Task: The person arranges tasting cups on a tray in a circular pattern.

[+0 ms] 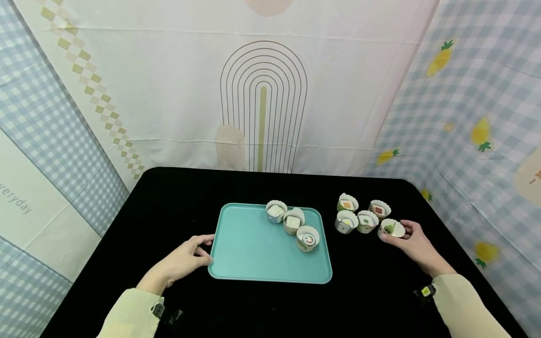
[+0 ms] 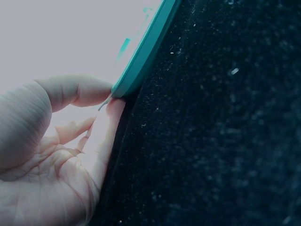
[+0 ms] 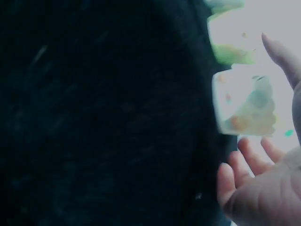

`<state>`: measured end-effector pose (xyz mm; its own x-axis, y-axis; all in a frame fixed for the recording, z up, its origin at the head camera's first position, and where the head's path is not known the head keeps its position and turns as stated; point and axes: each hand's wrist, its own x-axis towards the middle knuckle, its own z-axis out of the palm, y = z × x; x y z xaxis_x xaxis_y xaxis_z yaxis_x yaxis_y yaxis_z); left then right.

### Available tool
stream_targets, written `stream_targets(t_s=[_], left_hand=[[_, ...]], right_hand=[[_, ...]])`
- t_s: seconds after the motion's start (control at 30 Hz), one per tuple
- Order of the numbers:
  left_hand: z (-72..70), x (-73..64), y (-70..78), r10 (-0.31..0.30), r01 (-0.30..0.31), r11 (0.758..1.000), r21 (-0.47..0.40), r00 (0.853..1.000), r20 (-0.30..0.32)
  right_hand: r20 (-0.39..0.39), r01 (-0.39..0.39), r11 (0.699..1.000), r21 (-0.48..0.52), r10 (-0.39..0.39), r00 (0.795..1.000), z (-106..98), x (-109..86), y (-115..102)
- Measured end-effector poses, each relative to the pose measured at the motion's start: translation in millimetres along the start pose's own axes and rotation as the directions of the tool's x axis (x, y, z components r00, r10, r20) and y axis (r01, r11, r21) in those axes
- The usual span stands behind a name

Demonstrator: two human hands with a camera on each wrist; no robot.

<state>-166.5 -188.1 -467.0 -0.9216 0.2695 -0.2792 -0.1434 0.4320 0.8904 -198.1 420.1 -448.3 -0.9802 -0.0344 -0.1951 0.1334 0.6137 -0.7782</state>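
A turquoise tray (image 1: 249,244) lies on the black table. My left hand (image 1: 186,258) pinches its left edge, thumb and finger at the rim (image 2: 141,59) in the left wrist view. Three paper baking cups stand at the tray's right side: a back one (image 1: 276,212), a middle one (image 1: 292,222) and a front one (image 1: 307,239) with a colored ring inside. Right of the tray, my right hand (image 1: 416,246) is around a paper cup (image 1: 386,230) with a green piece inside. In the right wrist view, thumb and fingers stand spread about a cup (image 3: 244,101).
Several more paper cups group beside the right hand, including one with an orange square (image 1: 347,204), one with a red square (image 1: 379,210), one with a yellow piece (image 1: 346,222) and one with a green mark (image 1: 367,221). Patterned cloths (image 1: 338,94) hang behind the table.
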Motion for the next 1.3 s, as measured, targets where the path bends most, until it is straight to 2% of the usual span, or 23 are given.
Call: stream_targets(t_s=[0.2,0.3,0.43,0.63,0.77,1.13,1.3], left_hand=[[-0.2,1.0,-0.1,0.006,-0.006,1.000,0.006,1.000,0.015],[-0.4,0.4,0.3,0.006,-0.006,1.000,0.014,1.000,0.011],[-0.1,0.4,-0.3,0.005,-0.005,1.000,0.018,1.000,0.001],[1.1,1.0,-1.9,0.007,-0.006,0.999,0.039,0.999,-0.036],[2.0,2.1,-2.6,0.005,-0.004,0.999,0.034,0.999,-0.035],[0.0,0.9,-1.5,0.018,-0.018,1.000,0.021,1.000,-0.025],[1.1,0.5,-0.5,0.021,-0.021,1.000,0.022,0.999,-0.024]], right_hand=[[0.080,0.024,0.989,0.145,-0.036,0.996,2.5,9.0,16.6],[0.076,0.026,0.990,0.141,-0.037,0.996,4.6,10.1,20.2],[0.045,0.023,0.996,0.084,-0.027,0.999,6.1,7.3,20.3],[0.008,0.015,0.998,0.062,-0.016,1.000,8.6,6.8,16.5],[-0.012,0.003,0.999,0.047,-0.003,1.000,9.0,6.1,17.6],[0.042,0.000,0.995,0.095,-0.004,0.999,3.9,5.2,16.5],[0.024,0.001,0.995,0.103,-0.004,1.000,-0.8,-3.5,6.5]])
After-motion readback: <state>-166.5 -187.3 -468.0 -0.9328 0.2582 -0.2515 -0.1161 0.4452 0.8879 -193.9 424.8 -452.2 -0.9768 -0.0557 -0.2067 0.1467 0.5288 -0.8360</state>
